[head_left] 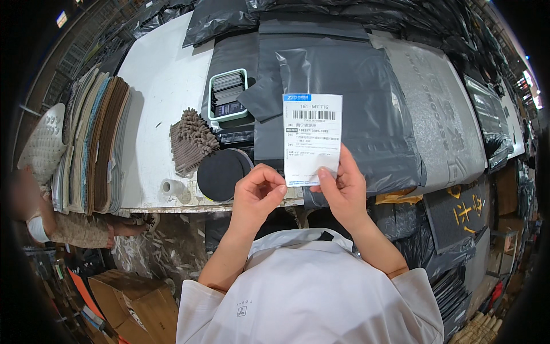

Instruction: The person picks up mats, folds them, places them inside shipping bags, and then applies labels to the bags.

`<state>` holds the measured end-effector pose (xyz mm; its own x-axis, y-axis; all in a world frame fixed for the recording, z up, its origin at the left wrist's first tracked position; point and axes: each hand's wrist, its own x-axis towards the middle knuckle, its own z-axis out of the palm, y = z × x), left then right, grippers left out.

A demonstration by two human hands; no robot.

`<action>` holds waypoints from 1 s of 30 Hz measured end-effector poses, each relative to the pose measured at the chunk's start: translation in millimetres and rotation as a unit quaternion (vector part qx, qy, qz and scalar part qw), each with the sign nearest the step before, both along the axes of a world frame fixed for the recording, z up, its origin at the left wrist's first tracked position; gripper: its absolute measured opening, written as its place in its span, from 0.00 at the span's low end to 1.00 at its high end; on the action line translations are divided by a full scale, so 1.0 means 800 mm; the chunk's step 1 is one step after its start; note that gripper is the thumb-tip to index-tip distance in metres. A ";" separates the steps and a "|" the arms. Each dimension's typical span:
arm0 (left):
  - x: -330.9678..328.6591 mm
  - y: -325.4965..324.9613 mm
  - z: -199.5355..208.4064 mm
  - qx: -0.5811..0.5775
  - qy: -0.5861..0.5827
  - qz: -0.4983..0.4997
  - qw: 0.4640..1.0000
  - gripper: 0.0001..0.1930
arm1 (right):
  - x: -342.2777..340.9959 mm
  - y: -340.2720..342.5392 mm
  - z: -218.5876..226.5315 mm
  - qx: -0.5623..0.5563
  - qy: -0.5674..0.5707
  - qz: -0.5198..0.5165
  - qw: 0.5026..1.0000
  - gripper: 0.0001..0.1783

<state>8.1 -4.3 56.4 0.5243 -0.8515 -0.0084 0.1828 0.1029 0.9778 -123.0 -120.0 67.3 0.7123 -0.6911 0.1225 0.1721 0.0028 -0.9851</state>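
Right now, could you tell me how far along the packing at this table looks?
Done: a grey poly mailer bag lies filled and flat on the white table. In hand: both the left hand and right hand hold a white shipping label by its lower edge, above the bag. Left: the label is not yet stuck on.

Left hand (pixel 258 192), right hand (pixel 342 186) raised together, fingertips pinching.
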 end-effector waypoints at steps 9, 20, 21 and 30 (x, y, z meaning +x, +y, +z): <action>-0.015 -0.008 -0.004 0.010 -0.206 0.088 0.975 0.05 | 0.011 0.011 -0.013 -0.312 0.017 -0.040 0.949 0.11; 0.050 0.055 -0.052 0.041 -0.136 -0.027 0.989 0.04 | -0.065 -0.138 -0.007 0.087 -0.013 -0.317 0.944 0.06; 0.054 0.067 -0.053 0.173 -0.281 -0.060 0.942 0.04 | -0.073 -0.138 0.019 0.003 -0.104 -0.423 0.900 0.07; 0.031 0.062 -0.074 0.280 -0.394 -0.001 0.875 0.06 | -0.036 -0.095 -0.001 -0.511 0.134 -0.061 0.847 0.15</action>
<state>33.3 45.1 -3.1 0.5537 -0.8304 -0.0615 -0.5714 -0.4326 0.6974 -151.4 -196.2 66.4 0.7405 -0.3914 0.5464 -0.1195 -0.8767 -0.4660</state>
